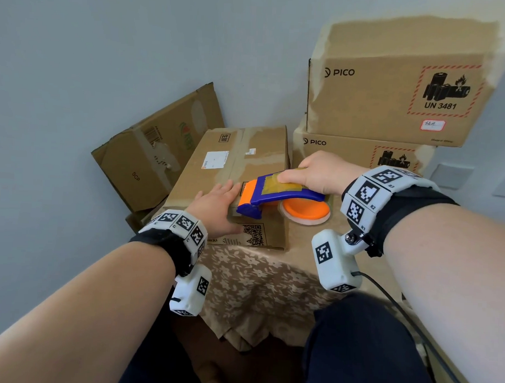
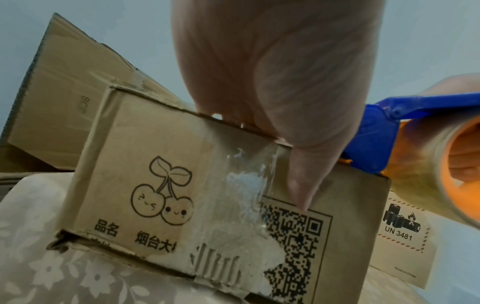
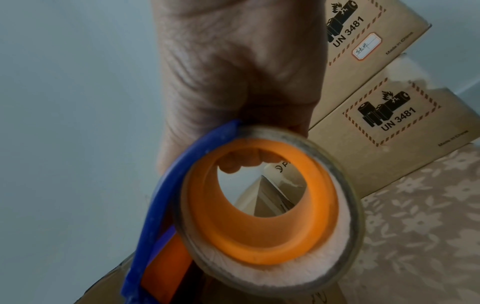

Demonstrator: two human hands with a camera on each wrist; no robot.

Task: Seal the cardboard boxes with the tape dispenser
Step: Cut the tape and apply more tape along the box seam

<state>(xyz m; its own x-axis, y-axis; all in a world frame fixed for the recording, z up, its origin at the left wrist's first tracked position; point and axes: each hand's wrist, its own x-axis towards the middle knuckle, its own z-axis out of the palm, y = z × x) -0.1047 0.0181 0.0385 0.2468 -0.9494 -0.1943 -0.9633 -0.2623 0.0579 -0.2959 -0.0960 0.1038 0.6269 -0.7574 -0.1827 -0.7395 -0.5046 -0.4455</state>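
On the floral-clothed table [image 1: 259, 280], at its far edge, a flat cardboard box [image 1: 217, 173] lies. The left hand [image 1: 216, 208] reaches forward, fingers straight and flat on its lid, thumb down the near side. The right hand [image 1: 320, 172] curls round the blue-and-orange plastic tape dispenser [image 1: 274, 196], nose on the lid's near right corner.

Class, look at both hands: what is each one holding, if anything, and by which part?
The right hand grips the tape dispenser over the top of its tape roll. The left hand holds nothing; it rests flat on the box.
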